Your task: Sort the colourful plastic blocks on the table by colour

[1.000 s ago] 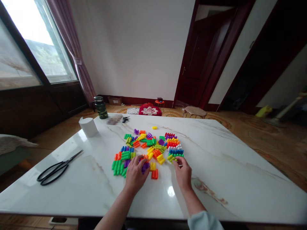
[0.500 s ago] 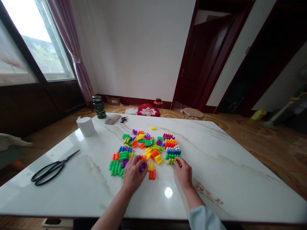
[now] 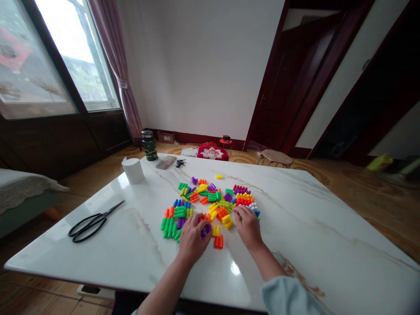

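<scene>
Colourful plastic blocks lie in a loose spread on the white marble table [image 3: 131, 258]. My left hand [image 3: 193, 238] is curled round a purple block [image 3: 205, 231] at the near side of the spread, beside a yellow block [image 3: 215, 230] and an orange block [image 3: 218, 242]. Over the near left corner of the sorted rows of blocks [image 3: 244, 200] is my right hand [image 3: 247, 225], its fingers pinched together. Whatever lies between those fingertips is too small to make out. The hand covers part of the green and blue rows.
Black-handled scissors [image 3: 93, 223] lie on the left. A white paper roll [image 3: 133, 171], a camouflage bottle [image 3: 149, 145] and small black pliers [image 3: 180, 162] stand or lie towards the far left edge. One yellow block [image 3: 218, 176] sits apart at the back.
The view has turned left, so everything appears shifted right. My right hand has moved up and left relative to the rows, from their near end to their left side. My left hand remains round the purple block.
</scene>
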